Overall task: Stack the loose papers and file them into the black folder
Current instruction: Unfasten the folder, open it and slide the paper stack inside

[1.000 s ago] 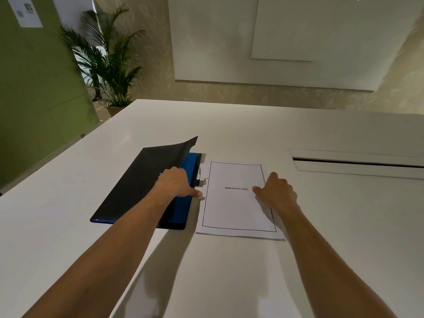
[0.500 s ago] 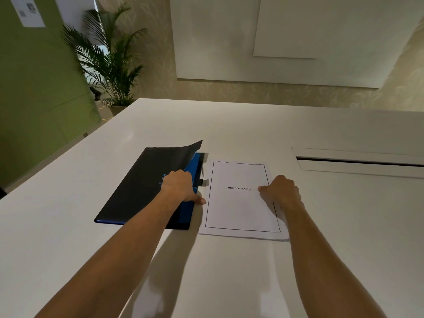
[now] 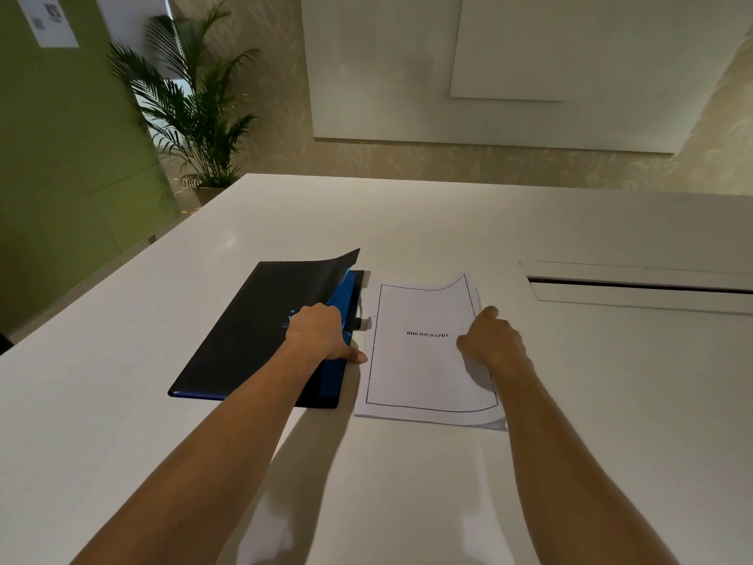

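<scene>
A black folder (image 3: 252, 324) with a blue inner face lies on the white table, its cover partly raised at the right edge. My left hand (image 3: 320, 334) rests on that cover's right edge, fingers curled over it and thumb pointing right. Right of the folder lies a stack of white papers (image 3: 419, 377); the top sheet reads BIBLIOGRAPHY inside a black border. My right hand (image 3: 491, 340) grips the stack's right edge, and the top sheets curl upward there.
A white table (image 3: 448, 230) spreads in all directions. A long cable slot (image 3: 635, 285) is recessed at the right. A potted palm (image 3: 195, 112) stands beyond the far left corner, by a green wall.
My right hand has closed on the papers' right edge and lifted it, so the top sheets now curl up. My left hand stays on the folder cover.
</scene>
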Motion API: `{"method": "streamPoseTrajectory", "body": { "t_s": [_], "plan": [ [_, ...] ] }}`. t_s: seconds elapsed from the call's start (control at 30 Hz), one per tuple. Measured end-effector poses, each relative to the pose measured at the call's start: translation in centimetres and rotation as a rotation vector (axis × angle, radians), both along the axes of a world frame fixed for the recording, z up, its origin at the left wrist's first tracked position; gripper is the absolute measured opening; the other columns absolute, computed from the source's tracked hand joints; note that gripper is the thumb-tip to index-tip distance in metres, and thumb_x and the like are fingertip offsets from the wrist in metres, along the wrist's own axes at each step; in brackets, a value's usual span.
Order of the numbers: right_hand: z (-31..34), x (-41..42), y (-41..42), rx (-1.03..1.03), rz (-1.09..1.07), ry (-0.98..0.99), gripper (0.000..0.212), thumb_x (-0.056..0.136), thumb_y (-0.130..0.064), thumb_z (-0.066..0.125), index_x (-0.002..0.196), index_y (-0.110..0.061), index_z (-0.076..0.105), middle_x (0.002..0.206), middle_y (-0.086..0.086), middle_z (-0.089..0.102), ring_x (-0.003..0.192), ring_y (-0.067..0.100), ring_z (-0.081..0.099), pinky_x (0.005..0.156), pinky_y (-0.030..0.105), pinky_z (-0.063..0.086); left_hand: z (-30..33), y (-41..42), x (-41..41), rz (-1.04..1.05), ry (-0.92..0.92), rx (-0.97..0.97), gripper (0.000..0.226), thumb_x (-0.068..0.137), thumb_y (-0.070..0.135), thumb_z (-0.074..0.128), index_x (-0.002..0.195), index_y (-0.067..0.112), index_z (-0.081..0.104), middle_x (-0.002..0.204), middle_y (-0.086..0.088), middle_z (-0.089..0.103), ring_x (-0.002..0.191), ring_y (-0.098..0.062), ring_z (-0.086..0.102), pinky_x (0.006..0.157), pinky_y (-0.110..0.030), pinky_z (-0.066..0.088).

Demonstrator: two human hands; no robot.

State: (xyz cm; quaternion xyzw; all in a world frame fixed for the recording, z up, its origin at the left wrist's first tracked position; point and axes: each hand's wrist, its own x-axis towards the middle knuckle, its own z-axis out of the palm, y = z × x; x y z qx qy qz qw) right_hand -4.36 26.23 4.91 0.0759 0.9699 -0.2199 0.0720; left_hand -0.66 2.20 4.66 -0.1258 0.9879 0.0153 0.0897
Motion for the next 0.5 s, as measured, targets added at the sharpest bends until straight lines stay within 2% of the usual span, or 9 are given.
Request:
{"method": "streamPoseTrajectory", "body": {
  "t_s": [0.07,0.2,0.33,0.4,0.47,0.5],
  "plan": [
    [0.0,-0.1,-0.2,0.018,0.009,-0.002,0.051,0.090,-0.019,0.059,0.129,0.001,0.033,0.123,0.023,0.057,0.114,0.040,0.056,0.089,0.041,0.043,0.0,0.0,0.0,-0.003,0.000,-0.001,0.066,0.065,0.072,0.068,0.082,0.011,0.049,0.068,-0.001,0.050,0.056,-0.012,0.048,0.062,-0.025,0.045],
    [0.3,0.0,0.2,-0.093,-0.024,-0.004,0.052,0.090,-0.016,0.054,0.133,0.001,0.030,0.124,0.023,0.056,0.114,0.039,0.054,0.078,0.039,0.039,0.0,0.1,0.0,-0.003,-0.001,-0.003,0.066,0.065,0.072,0.068,0.084,0.011,0.050,0.068,-0.001,0.049,0.056,-0.012,0.048,0.061,-0.025,0.044],
    [0.3,-0.5,0.3,-0.228,-0.034,-0.007,0.057,0.087,-0.021,0.059,0.131,0.001,0.030,0.121,0.022,0.056,0.111,0.040,0.057,0.083,0.040,0.046,0.0,0.0,0.0,0.001,0.003,0.013,0.068,0.065,0.072,0.068,0.088,0.010,0.053,0.070,-0.001,0.051,0.058,-0.012,0.050,0.063,-0.026,0.047],
    [0.1,-1.0,0.3,-0.346,-0.060,-0.033,0.062,0.085,-0.024,0.062,0.131,0.001,0.030,0.106,0.017,0.060,0.103,0.036,0.059,0.086,0.040,0.050,0.0,0.0,0.1,0.000,0.002,0.018,0.068,0.065,0.071,0.068,0.089,0.010,0.053,0.070,-0.001,0.051,0.058,-0.012,0.050,0.065,-0.025,0.049],
    [-0.2,-1.3,0.5,-0.513,-0.093,-0.069,0.070,0.084,-0.027,0.066,0.135,0.000,0.028,0.084,0.005,0.054,0.099,0.031,0.058,0.089,0.041,0.049,0.0,0.0,0.1,0.000,-0.001,0.013,0.067,0.065,0.071,0.068,0.088,0.010,0.052,0.069,-0.001,0.051,0.057,-0.012,0.050,0.064,-0.025,0.048],
    [-0.6,-1.4,0.7,-0.586,-0.098,-0.078,0.073,0.083,-0.028,0.069,0.138,-0.001,0.029,0.080,0.000,0.050,0.100,0.029,0.057,0.090,0.040,0.048,0.1,0.0,0.2,0.000,-0.004,0.013,0.066,0.066,0.071,0.068,0.087,0.011,0.052,0.069,-0.001,0.051,0.057,-0.012,0.050,0.064,-0.025,0.047]
  ]
}}
